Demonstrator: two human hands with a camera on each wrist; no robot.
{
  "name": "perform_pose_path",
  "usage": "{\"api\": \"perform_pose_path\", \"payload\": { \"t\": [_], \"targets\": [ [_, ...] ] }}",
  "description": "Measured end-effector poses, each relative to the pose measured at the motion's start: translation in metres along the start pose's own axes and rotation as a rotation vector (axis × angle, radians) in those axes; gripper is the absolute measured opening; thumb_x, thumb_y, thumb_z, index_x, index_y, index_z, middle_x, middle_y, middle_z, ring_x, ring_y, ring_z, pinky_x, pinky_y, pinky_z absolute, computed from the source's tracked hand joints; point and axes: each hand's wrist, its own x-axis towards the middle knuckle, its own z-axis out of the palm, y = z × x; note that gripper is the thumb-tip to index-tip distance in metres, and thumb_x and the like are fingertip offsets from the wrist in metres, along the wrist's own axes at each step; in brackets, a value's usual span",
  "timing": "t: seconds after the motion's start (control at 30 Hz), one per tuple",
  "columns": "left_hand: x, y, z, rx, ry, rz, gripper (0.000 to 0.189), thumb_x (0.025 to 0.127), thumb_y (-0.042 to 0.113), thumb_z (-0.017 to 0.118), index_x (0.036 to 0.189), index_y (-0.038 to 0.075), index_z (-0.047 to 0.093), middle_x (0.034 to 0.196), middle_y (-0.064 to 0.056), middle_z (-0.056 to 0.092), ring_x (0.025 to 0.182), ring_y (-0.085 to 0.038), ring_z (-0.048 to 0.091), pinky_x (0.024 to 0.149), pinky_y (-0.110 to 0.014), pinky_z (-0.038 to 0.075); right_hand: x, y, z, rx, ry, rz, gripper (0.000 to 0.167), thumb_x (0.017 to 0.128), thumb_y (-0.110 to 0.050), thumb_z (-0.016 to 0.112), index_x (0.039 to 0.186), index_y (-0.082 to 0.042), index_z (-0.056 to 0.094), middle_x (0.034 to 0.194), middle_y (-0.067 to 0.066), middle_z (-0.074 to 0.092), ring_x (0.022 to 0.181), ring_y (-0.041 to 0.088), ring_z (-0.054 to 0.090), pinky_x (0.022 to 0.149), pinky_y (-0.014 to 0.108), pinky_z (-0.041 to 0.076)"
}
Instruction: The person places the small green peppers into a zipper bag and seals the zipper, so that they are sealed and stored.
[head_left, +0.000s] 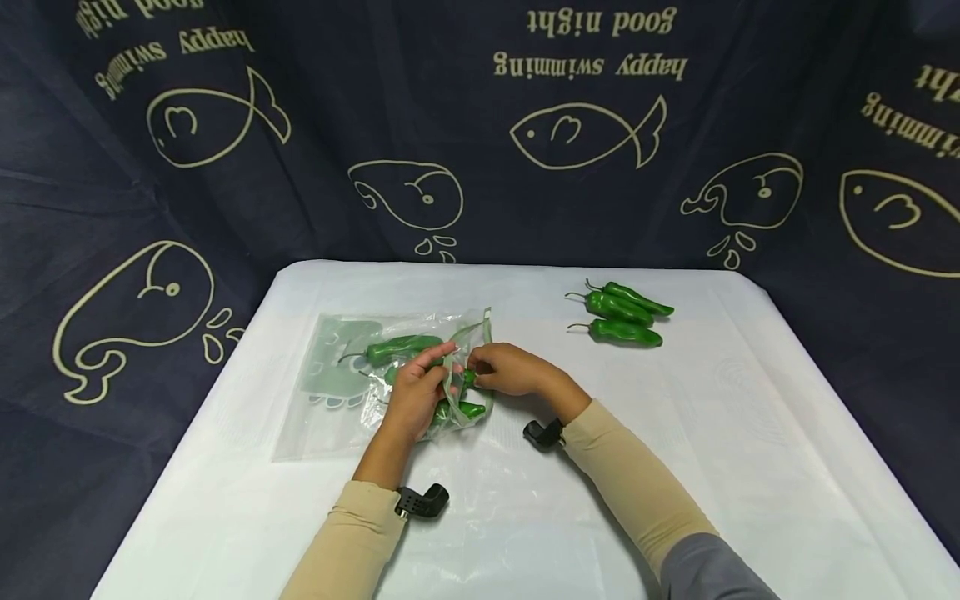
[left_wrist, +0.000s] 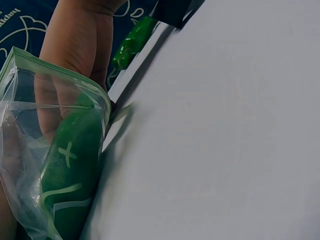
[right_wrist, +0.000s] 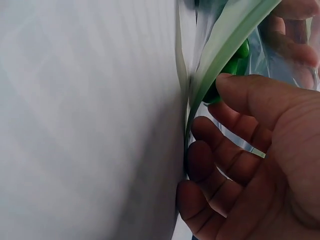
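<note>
A clear zip bag (head_left: 292, 437) with a green print lies on the table, its green-edged mouth raised toward the right. Several green chili peppers (head_left: 405, 347) show through the plastic. My left hand (head_left: 418, 392) holds the bag at its mouth, fingers against the upper edge. At the opening, my right hand (head_left: 513, 371) pinches a green pepper (right_wrist: 212, 94) between thumb and forefinger, while its other fingers curl beside the green zip strip (right_wrist: 227, 50). Most of that pepper is hidden by the hand and the bag. In the left wrist view, a pepper (left_wrist: 75, 165) sits behind the printed plastic.
Three loose green peppers (head_left: 618, 310) lie together at the back right of the white-covered table (head_left: 675, 467). Behind the table hangs a dark cloth (head_left: 480, 217) with fish and whale drawings. Each wrist wears a small black camera (head_left: 423, 501).
</note>
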Motion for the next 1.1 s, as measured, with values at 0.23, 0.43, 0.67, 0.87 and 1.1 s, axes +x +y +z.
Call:
{"api": "perform_pose_path", "payload": {
  "t": [0.23, 0.43, 0.67, 0.87, 1.1],
  "targets": [
    [0.0005, 0.0007, -0.0003, 0.009, -0.001, -0.006, 0.045, 0.095, -0.009, 0.045, 0.14, -0.006, 0.051, 0.144, -0.011, 0.046, 0.093, -0.011, 0.063, 0.061, -0.019, 0.053, 0.0022, -0.001, 0.0014, -0.017, 0.014, 0.031, 0.01, 0.095, -0.015, 0.067, 0.103, -0.009, 0.066, 0.086, -0.001, 0.057, 0.077, 0.015, 0.05, 0.069, 0.031, 0.043],
    [0.001, 0.0008, -0.0004, 0.02, -0.006, -0.013, 0.045, 0.095, -0.008, 0.045, 0.141, -0.006, 0.05, 0.146, -0.011, 0.045, 0.094, -0.011, 0.063, 0.062, -0.019, 0.054, 0.0041, -0.0004, 0.0043, -0.032, 0.031, 0.062, 0.008, 0.095, -0.018, 0.068, 0.097, -0.01, 0.067, 0.089, -0.001, 0.059, 0.078, 0.014, 0.051, 0.071, 0.03, 0.044],
    [0.0005, 0.0005, -0.001, 0.022, -0.011, -0.012, 0.046, 0.096, -0.008, 0.045, 0.141, -0.006, 0.05, 0.147, -0.015, 0.044, 0.093, -0.01, 0.063, 0.061, -0.019, 0.053, 0.0037, -0.0034, 0.0034, -0.019, 0.034, 0.08, 0.013, 0.095, -0.02, 0.067, 0.086, -0.011, 0.064, 0.083, 0.0, 0.055, 0.074, 0.014, 0.049, 0.066, 0.029, 0.041],
    [0.0002, 0.0002, -0.0014, 0.008, -0.013, -0.007, 0.046, 0.095, -0.009, 0.044, 0.14, -0.007, 0.05, 0.147, -0.015, 0.044, 0.094, -0.011, 0.063, 0.062, -0.019, 0.053, 0.0049, -0.0021, 0.0051, -0.023, 0.033, 0.091, 0.022, 0.096, -0.023, 0.065, 0.077, -0.014, 0.063, 0.078, -0.001, 0.053, 0.07, 0.013, 0.047, 0.063, 0.028, 0.039],
    [-0.0002, 0.0, -0.001, 0.031, -0.015, -0.008, 0.045, 0.096, -0.008, 0.044, 0.141, -0.005, 0.05, 0.147, -0.014, 0.045, 0.095, -0.011, 0.063, 0.062, -0.02, 0.053, 0.0049, 0.0019, 0.0073, -0.012, 0.031, 0.095, 0.018, 0.096, -0.02, 0.066, 0.079, -0.015, 0.062, 0.08, -0.001, 0.053, 0.074, 0.014, 0.048, 0.066, 0.029, 0.039]
  ]
}}
